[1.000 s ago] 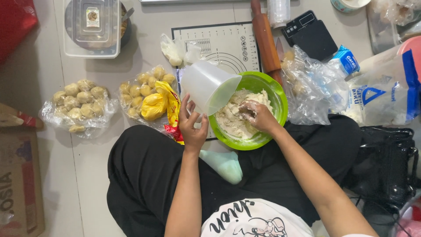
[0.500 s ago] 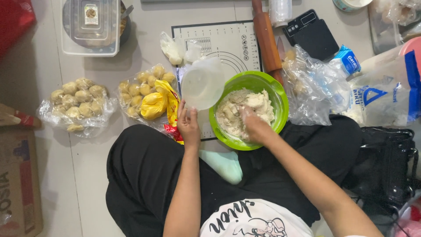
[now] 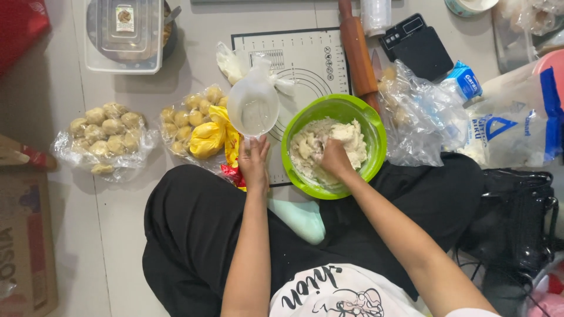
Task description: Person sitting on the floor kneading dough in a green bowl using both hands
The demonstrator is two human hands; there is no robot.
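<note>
The left hand [image 3: 254, 164] gripped a clear measuring cup [image 3: 253, 108] by its handle while the right hand [image 3: 333, 158] closed its fingers in dough [image 3: 311, 147] inside the green bowl [image 3: 376, 147].

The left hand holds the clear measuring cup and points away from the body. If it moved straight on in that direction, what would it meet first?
Probably the crumpled clear plastic bag on the baking mat, just beyond the measuring cup in the left hand. Heights are unclear from above, so it might pass over.
</note>
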